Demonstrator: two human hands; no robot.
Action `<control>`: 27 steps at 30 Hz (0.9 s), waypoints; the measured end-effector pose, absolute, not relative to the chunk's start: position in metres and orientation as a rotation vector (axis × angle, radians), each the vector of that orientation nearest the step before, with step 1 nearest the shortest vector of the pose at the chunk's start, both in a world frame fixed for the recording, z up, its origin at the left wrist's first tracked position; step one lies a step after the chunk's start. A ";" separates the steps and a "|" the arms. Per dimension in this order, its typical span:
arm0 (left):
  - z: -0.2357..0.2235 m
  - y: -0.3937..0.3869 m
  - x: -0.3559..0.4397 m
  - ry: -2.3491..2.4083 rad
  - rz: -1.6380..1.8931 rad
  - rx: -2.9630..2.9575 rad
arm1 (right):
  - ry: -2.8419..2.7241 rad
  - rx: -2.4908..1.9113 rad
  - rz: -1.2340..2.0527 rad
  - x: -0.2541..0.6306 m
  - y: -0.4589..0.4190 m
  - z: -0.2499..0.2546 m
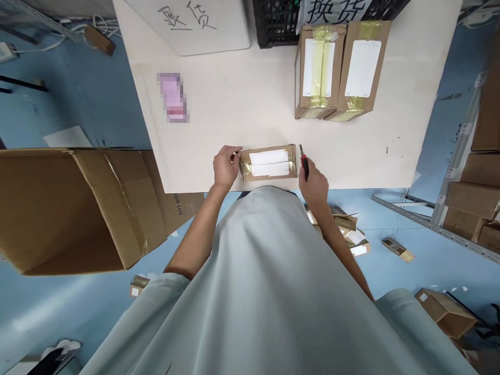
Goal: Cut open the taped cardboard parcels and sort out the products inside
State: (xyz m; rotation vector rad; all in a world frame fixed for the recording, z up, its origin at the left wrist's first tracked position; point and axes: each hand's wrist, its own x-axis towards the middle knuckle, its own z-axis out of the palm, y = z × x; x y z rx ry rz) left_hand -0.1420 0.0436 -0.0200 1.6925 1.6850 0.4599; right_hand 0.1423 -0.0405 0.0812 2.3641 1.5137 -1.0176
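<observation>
A small taped cardboard box (245,173) lies flat near the front edge of the white table (242,99). Its white label (269,162) has a cut line running lengthwise across it. My left hand (226,166) grips the box's left end, thumb and fingers closed at its upper left corner. Beside the right end, my right hand (315,182) is wrapped round a red and black utility knife (304,162). The blade points away from me, just off the box.
Two taped boxes (320,67) stand at the back right, before a black crate (275,23). A white board with writing (211,31) lies at the back left, above a blurred pink item (174,96). A large open carton (128,208) stands left of the table.
</observation>
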 end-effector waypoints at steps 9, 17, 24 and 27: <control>-0.001 0.034 -0.097 1.282 0.305 2.151 | 1.397 2.323 -0.953 0.202 -0.050 -0.018; 0.003 0.030 -0.055 1.065 0.110 2.257 | 1.377 2.377 -0.970 0.207 -0.055 -0.045; 0.003 0.032 -0.001 0.972 0.012 2.342 | 1.387 2.475 -0.951 0.207 -0.061 -0.065; 0.007 0.034 -0.001 0.991 0.062 2.337 | 1.383 2.514 -0.956 0.207 -0.063 -0.070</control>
